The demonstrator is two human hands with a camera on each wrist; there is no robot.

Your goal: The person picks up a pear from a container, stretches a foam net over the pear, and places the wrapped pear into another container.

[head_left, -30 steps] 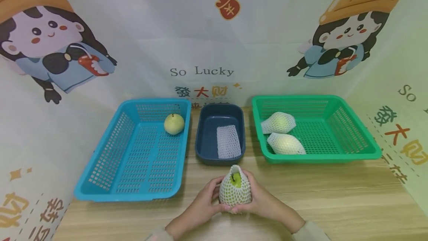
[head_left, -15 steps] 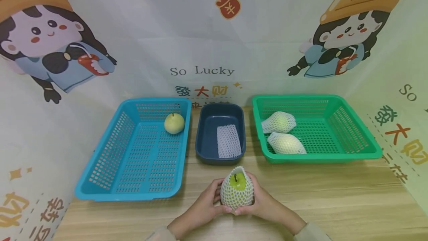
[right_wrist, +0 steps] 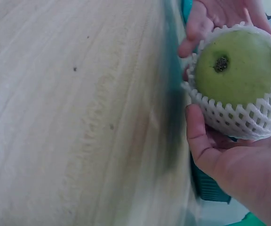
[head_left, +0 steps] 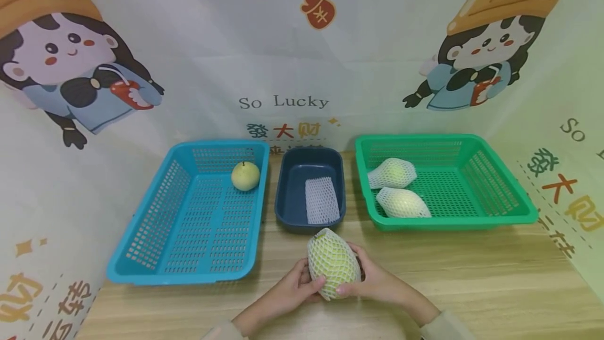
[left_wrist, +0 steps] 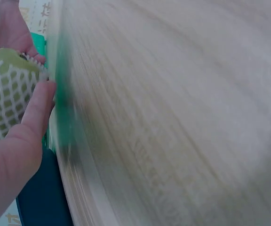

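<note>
In the head view a green pear (head_left: 332, 262) in a white foam net is held above the table between both hands. My left hand (head_left: 302, 286) grips its left side, the thumb across the near lower part. My right hand (head_left: 375, 279) grips the right side, with its thumb also on the near side. Tilted over, the pear points its netted side up at the head camera. The right wrist view shows the bare base of the pear (right_wrist: 234, 70) with its dark blossom end, the net's edge round it. Far-side fingers are mostly hidden in the head view.
A blue basket (head_left: 189, 272) at left holds a yellowish pear (head_left: 245, 176). Behind the hands a dark blue tray (head_left: 294, 224) contains a flat foam net (head_left: 322, 201). The green basket (head_left: 472, 219) at right has two netted fruits (head_left: 403, 203). A printed cloth (head_left: 283, 67) stands behind.
The pear has been tilted in the hands: its stem end, facing up earlier, is now turned away and the netted side shows. Both hands still hold it; baskets and tray stay put.
</note>
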